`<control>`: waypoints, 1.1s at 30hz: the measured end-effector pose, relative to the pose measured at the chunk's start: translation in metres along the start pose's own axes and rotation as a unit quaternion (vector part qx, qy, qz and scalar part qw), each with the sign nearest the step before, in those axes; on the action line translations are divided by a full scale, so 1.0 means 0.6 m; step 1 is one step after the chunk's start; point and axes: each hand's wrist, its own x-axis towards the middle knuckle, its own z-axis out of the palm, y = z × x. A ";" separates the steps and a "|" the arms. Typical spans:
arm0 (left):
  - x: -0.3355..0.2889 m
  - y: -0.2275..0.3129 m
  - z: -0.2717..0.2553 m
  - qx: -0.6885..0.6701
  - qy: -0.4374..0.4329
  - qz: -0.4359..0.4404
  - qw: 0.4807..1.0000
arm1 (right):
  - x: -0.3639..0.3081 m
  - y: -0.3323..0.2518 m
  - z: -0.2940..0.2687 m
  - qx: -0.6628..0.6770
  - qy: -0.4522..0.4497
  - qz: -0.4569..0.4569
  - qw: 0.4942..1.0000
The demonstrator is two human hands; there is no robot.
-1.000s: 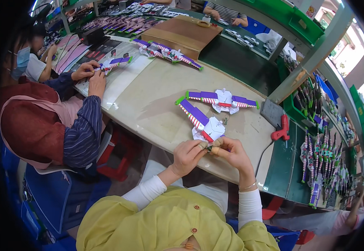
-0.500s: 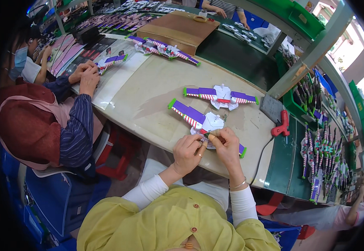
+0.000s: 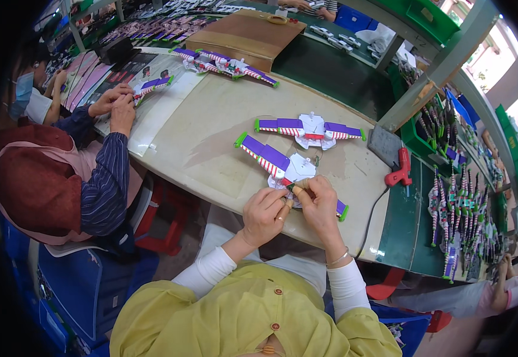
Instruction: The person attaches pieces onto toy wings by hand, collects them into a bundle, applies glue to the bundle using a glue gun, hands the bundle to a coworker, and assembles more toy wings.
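Note:
A toy wing assembly, white in the middle with purple, striped and green-tipped wings, lies at the table's near edge under both my hands. My left hand pinches at its lower middle, fingertips close to a small red and dark part. My right hand is closed at the same spot, thumb and forefinger together on the toy; whatever small piece they grip is hidden. The toy's right wing pokes out past my right hand. Just beyond lies a second toy wing assembly of the same kind, untouched.
A red glue gun with a black cord lies at the right, beside a grey block. A brown cardboard box stands at the back near more wings. A co-worker works at my left. Green bins stand right.
The whole scene has shifted slightly in the view. My hands stay at the same spot on the toy, with only small finger movement.

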 end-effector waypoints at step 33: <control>0.087 -0.149 -0.120 0.018 -0.346 0.125 0.930 | 0.194 0.096 -0.104 -0.376 -0.033 -0.134 0.916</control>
